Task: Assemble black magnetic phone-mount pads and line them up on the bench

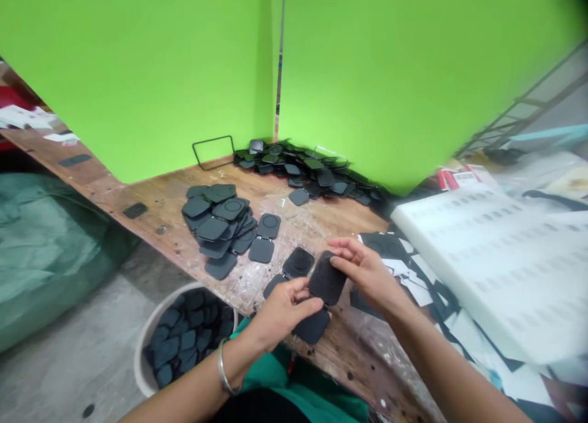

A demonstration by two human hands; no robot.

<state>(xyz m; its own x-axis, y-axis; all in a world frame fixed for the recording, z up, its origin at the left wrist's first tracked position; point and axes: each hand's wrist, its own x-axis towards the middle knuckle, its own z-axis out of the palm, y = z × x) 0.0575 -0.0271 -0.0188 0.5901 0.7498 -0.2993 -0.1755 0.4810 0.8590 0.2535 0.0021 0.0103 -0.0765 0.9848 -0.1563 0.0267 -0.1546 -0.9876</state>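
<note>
Both my hands hold one dark rounded-square pad (327, 279) just above the wooden bench (151, 202). My right hand (362, 269) pinches its upper right edge with thumb and fingers. My left hand (282, 310), with a metal bangle on the wrist, grips its lower left corner. Under my hands lie a few more dark pads (299, 262), one (312, 326) right beneath my left fingers.
A heap of dark pads (220, 224) sits mid-bench, a larger pile (305, 172) at the green wall. A white bucket (147, 343) of pads stands on the floor at left. White sheets (496, 258) and paper scraps lie at right. A wire frame (214, 152) leans at the back.
</note>
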